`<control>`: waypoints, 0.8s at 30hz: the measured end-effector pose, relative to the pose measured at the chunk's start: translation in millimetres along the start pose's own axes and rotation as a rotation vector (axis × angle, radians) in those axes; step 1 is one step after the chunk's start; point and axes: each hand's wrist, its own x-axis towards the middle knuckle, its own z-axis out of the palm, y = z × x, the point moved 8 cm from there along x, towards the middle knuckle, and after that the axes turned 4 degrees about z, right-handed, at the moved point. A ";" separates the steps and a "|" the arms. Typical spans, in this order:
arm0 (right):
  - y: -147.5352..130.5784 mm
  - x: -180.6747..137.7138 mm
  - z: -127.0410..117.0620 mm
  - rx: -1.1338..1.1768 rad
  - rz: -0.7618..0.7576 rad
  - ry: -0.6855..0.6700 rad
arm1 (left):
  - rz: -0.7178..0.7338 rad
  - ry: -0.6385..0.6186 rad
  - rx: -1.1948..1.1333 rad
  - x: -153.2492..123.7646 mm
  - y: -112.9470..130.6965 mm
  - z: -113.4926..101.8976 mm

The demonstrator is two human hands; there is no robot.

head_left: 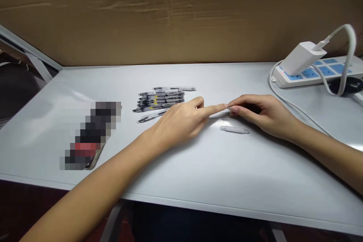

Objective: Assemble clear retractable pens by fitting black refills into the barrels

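Observation:
My left hand reaches across the table with its index finger stretched out. That fingertip meets the fingertips of my right hand. The other fingers of the left hand are bent, its thumb is mostly hidden, and I see nothing held in it. Thumb and index finger of the right hand are pinched together, with a tiny dark speck showing between them, too small to name. Just below the fingertips lies a short light-grey pen barrel piece. Several clear pens with grey grips lie in a pile beyond the left hand, which partly covers one.
A pixelated phone lies at the left of the white table. At the back right, a power strip holds a white charger with cables trailing forward. A brown cardboard panel stands behind.

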 end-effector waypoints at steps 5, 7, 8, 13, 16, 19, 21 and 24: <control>-1.5 -0.3 0.3 0.016 0.003 -0.027 | 0.029 0.018 0.087 -1.2 1.1 0.9; -0.8 -0.2 1.7 0.013 0.002 -0.039 | 0.037 0.021 0.101 -1.5 0.0 2.0; 0.1 -0.1 1.0 0.011 0.004 -0.023 | 0.037 0.022 0.099 -1.5 -0.8 2.4; -6.7 -7.4 -12.1 0.057 -0.071 0.159 | -0.007 0.081 0.068 -1.0 -9.5 -4.6; -33.4 -19.9 16.3 0.001 -0.284 -0.194 | -0.057 0.120 0.059 -0.5 -16.8 -11.7; -52.2 -37.7 38.8 -0.154 -0.472 -0.415 | -0.076 0.110 0.034 0.4 -19.9 -12.9; -54.0 -39.9 42.9 -0.219 -0.510 -0.395 | -0.064 0.085 0.012 0.7 -18.9 -10.8; -40.4 -30.3 39.3 -0.223 -0.401 -0.290 | -0.048 0.051 0.004 -0.1 -16.3 -6.8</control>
